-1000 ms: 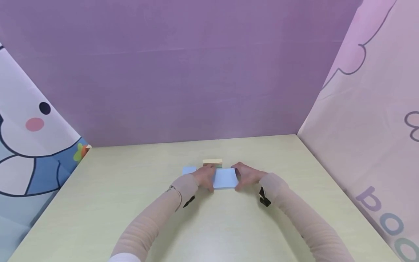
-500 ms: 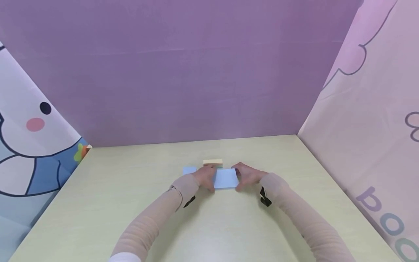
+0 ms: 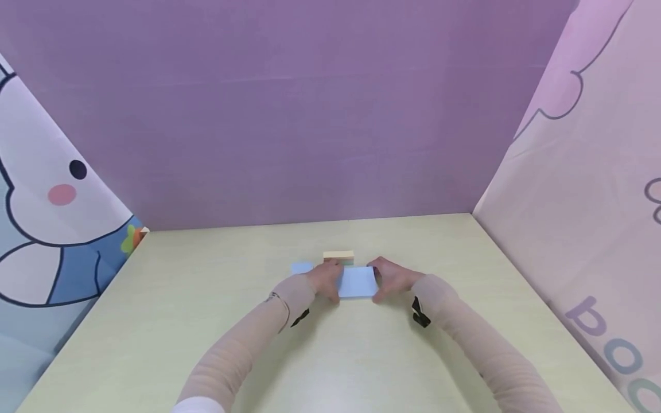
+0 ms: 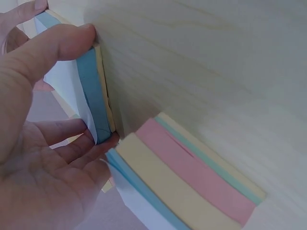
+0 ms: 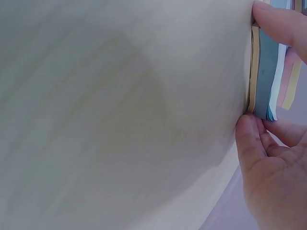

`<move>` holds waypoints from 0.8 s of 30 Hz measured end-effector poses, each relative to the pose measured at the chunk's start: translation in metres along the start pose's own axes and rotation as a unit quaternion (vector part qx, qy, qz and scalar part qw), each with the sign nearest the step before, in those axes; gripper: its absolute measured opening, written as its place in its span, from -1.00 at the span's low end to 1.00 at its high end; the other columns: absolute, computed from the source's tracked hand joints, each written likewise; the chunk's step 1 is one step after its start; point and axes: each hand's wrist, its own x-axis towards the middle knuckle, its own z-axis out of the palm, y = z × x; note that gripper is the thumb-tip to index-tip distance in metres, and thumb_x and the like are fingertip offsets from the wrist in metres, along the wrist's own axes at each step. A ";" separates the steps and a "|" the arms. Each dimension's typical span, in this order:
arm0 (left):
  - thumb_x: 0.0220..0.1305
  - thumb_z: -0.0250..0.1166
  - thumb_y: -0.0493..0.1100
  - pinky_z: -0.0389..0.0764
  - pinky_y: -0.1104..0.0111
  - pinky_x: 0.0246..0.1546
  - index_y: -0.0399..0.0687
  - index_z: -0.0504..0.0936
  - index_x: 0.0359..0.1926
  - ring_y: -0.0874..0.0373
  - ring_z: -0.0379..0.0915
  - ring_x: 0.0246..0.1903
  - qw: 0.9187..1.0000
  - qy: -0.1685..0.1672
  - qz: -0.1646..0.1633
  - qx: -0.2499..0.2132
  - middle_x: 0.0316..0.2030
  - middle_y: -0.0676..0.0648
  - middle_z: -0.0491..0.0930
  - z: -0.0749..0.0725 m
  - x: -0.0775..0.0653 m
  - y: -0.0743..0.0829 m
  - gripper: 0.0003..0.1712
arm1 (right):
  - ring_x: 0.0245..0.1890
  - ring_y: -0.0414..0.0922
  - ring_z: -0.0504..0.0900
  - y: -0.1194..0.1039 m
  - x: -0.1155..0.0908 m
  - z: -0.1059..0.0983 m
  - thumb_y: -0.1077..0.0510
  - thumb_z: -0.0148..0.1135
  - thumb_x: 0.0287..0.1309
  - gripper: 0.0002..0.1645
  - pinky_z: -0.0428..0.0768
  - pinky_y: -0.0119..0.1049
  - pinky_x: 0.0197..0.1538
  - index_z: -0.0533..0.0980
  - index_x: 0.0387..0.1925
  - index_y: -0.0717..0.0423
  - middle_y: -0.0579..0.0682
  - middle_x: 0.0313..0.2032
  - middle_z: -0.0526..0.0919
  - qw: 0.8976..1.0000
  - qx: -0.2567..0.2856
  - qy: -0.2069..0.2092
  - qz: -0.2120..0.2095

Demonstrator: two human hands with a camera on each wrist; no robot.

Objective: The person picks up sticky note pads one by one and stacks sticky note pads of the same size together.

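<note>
A sticky-note pad [image 3: 357, 282] lies on the table, pale blue on top with a thin yellow layer at its base. Its blue side [image 4: 91, 96] shows in the left wrist view. My left hand [image 3: 325, 280] grips the pad's left end, thumb on the near edge and fingers at the far edge. At the opposite end my right hand [image 3: 395, 277] holds it the same way, and the right wrist view shows its thumb and fingertips on the pad's blue and yellow edge [image 5: 265, 72]. Parts of both ends are hidden by the hands.
Just left of the left hand sits a thicker sticky-note stack [image 3: 302, 267], layered blue, yellow, pink and green. Behind the pad stands another stack with a yellow top [image 3: 338, 254], partly covered by the left hand. A purple wall [image 3: 310, 143] closes the table's back.
The head view has shifted very slightly, so everything sits a little further right. Both hands keep their hold on the pad, with no visible movement across the table.
</note>
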 end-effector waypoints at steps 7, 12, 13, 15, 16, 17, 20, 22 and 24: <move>-0.14 0.46 -0.11 0.19 0.21 0.30 -0.22 0.19 0.31 -0.03 0.11 0.29 1.000 -0.003 -0.006 -0.013 0.34 -0.18 0.10 -0.002 -0.003 0.000 -0.01 | -0.06 -0.08 0.40 0.001 0.003 -0.001 0.22 0.55 -0.50 -0.03 0.38 -0.19 0.13 0.33 0.11 0.28 0.06 -0.04 0.38 1.000 -0.009 -0.001 -0.005; -0.17 0.47 -0.09 0.21 0.20 0.29 -0.23 0.20 0.31 -0.04 0.14 0.28 1.000 0.005 -0.002 -0.022 0.34 -0.19 0.12 -0.001 -0.002 -0.002 0.00 | -0.05 -0.06 0.39 0.003 0.003 -0.002 0.22 0.55 -0.50 -0.04 0.37 -0.13 0.15 0.33 0.09 0.29 0.07 -0.05 0.37 1.000 0.001 -0.005 -0.009; -0.17 0.47 -0.10 0.21 0.20 0.28 -0.24 0.21 0.30 -0.04 0.15 0.27 1.000 0.007 0.000 -0.023 0.33 -0.19 0.13 0.000 -0.002 -0.003 0.00 | -0.05 -0.06 0.39 0.004 0.003 -0.002 0.22 0.55 -0.50 -0.04 0.37 -0.14 0.15 0.33 0.09 0.29 0.07 -0.05 0.37 1.000 0.003 -0.006 -0.010; -0.17 0.47 -0.10 0.23 0.22 0.27 -0.24 0.23 0.29 -0.04 0.18 0.25 1.000 0.014 0.006 -0.021 0.31 -0.19 0.16 0.002 -0.001 -0.004 -0.02 | -0.05 -0.06 0.39 0.005 0.003 -0.002 0.22 0.55 -0.51 -0.06 0.37 -0.15 0.14 0.34 0.08 0.29 0.06 -0.06 0.37 1.000 0.004 -0.008 -0.012; -0.18 0.48 -0.10 0.25 0.22 0.26 -0.25 0.25 0.28 -0.04 0.20 0.23 1.000 0.020 0.011 -0.019 0.30 -0.19 0.18 0.003 0.000 -0.004 -0.03 | -0.05 -0.07 0.39 0.006 0.003 -0.002 0.22 0.55 -0.51 -0.06 0.37 -0.15 0.14 0.34 0.07 0.29 0.06 -0.06 0.38 1.000 0.004 -0.008 -0.013; -0.20 0.48 -0.10 0.26 0.22 0.26 -0.26 0.27 0.26 -0.04 0.22 0.22 0.999 0.025 0.016 -0.016 0.28 -0.20 0.21 0.004 0.000 -0.005 -0.04 | -0.05 -0.07 0.39 0.006 0.003 -0.002 0.22 0.55 -0.51 -0.07 0.38 -0.15 0.14 0.34 0.07 0.29 0.06 -0.06 0.38 1.000 0.003 -0.008 -0.015; -0.21 0.48 -0.10 0.27 0.23 0.25 -0.28 0.27 0.24 -0.03 0.24 0.20 0.999 0.036 0.026 -0.007 0.25 -0.21 0.23 0.006 0.001 -0.005 -0.05 | -0.04 -0.06 0.39 0.007 0.002 -0.003 0.22 0.55 -0.51 -0.07 0.37 -0.14 0.15 0.34 0.06 0.30 0.07 -0.05 0.38 1.000 0.001 -0.005 -0.019; -0.21 0.49 -0.10 0.27 0.23 0.25 -0.28 0.27 0.24 -0.03 0.24 0.20 0.999 0.041 0.029 -0.002 0.25 -0.21 0.24 0.007 0.001 -0.005 -0.04 | -0.03 -0.05 0.38 0.007 0.002 -0.003 0.22 0.55 -0.51 -0.06 0.37 -0.14 0.15 0.34 0.06 0.31 0.07 -0.05 0.38 1.000 -0.001 -0.004 -0.019; -0.20 0.49 -0.09 0.26 0.24 0.26 -0.28 0.26 0.26 -0.03 0.23 0.21 0.999 0.045 0.030 0.000 0.26 -0.21 0.23 0.006 -0.001 -0.004 -0.03 | -0.03 -0.05 0.38 0.006 0.001 -0.004 0.21 0.55 -0.52 -0.05 0.36 -0.14 0.15 0.34 0.06 0.32 0.08 -0.04 0.38 1.000 -0.003 -0.003 -0.018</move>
